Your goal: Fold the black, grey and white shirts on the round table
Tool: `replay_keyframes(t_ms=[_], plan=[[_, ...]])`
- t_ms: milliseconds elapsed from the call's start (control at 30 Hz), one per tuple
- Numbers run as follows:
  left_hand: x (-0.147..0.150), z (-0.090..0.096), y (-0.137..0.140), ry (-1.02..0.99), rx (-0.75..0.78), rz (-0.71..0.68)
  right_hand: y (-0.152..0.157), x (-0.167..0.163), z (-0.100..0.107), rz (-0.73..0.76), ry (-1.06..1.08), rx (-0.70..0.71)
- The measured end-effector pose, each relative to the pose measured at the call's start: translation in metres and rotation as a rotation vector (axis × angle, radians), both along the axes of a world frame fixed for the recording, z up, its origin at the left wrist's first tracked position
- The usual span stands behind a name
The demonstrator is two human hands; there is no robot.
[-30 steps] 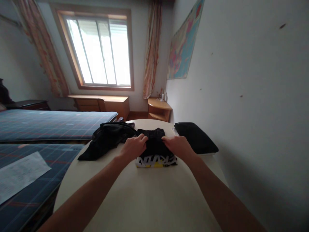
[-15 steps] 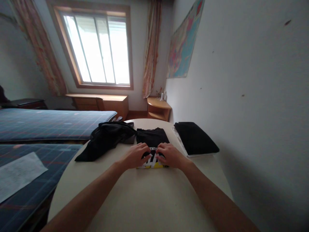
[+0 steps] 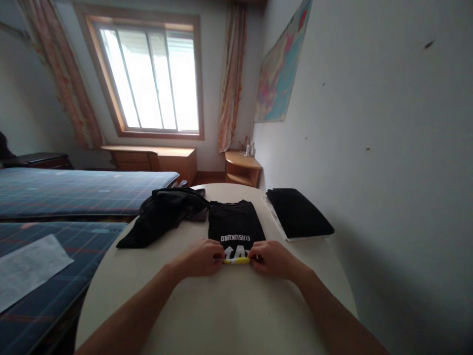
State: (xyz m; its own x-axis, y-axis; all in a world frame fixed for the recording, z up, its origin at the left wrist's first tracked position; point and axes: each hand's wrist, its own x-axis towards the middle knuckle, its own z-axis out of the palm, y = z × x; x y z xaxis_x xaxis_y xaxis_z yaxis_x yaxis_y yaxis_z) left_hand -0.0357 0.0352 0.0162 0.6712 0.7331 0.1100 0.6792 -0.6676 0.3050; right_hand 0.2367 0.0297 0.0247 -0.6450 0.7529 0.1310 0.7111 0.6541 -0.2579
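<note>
A folded black T-shirt lies flat on the round cream table, its white lettering upside down to me and a yellow and white print along its near edge. My left hand pinches the near left corner of the shirt. At the near right corner, my right hand has its fingers closed on the same edge. The fingers cover both corners, and the yellow strip shows between them.
Left of the shirt is a crumpled black garment. A folded black cloth rests at the right on something white. Beds with plaid mattresses stand left, one bearing a paper sheet. A white wall rises at right.
Both hands have moved from the shirt's printed middle toward me and apart, down to its near corners, and have closed on that edge. More of the lettering now shows.
</note>
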Motion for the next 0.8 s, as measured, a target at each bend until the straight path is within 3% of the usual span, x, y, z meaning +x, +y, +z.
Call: replay_keyframes(t_ms=[200, 267, 300, 367, 467, 500, 567, 600, 667, 733, 800], plan=[[-0.01, 0.014, -0.025, 0.035, -0.928, -0.127, -0.039, -0.012, 0.011, 0.141, 0.012, -0.829], [-0.008, 0.016, -0.028, 0.076, -1.148, -0.16, -0.048, -0.016, 0.011, 0.184, -0.042, -0.969], [-0.006, 0.016, -0.028, 0.045, -1.189, -0.161, -0.05, -0.017, 0.012, 0.193, -0.068, -1.006], [-0.002, 0.014, -0.021, -0.161, -1.069, -0.111, -0.051, -0.02, 0.016, 0.196, -0.1, -1.048], [-0.001, 0.006, -0.001, -0.507, -0.486, 0.132, -0.04, -0.02, 0.028, 0.137, -0.051, -0.999], [-0.002, 0.002, 0.007, -0.531, -0.271, 0.241, -0.032, -0.019, 0.032, 0.081, -0.014, -0.901], [-0.007, -0.005, 0.019, -0.46, 0.039, 0.459, -0.014, -0.015, 0.036, -0.108, 0.045, -0.573], [-0.01, -0.008, 0.024, -0.399, 0.109, 0.551, -0.004, -0.013, 0.036, -0.238, 0.062, -0.381], [-0.016, -0.014, 0.029, -0.296, 0.112, 0.674, 0.016, -0.009, 0.028, -0.508, 0.08, -0.1], [-0.02, -0.017, 0.03, -0.25, 0.034, 0.712, 0.032, -0.005, 0.012, -0.683, 0.12, -0.018], [-0.022, -0.02, 0.03, -0.265, -0.016, 0.687, 0.042, -0.002, -0.006, -0.703, 0.193, -0.024]])
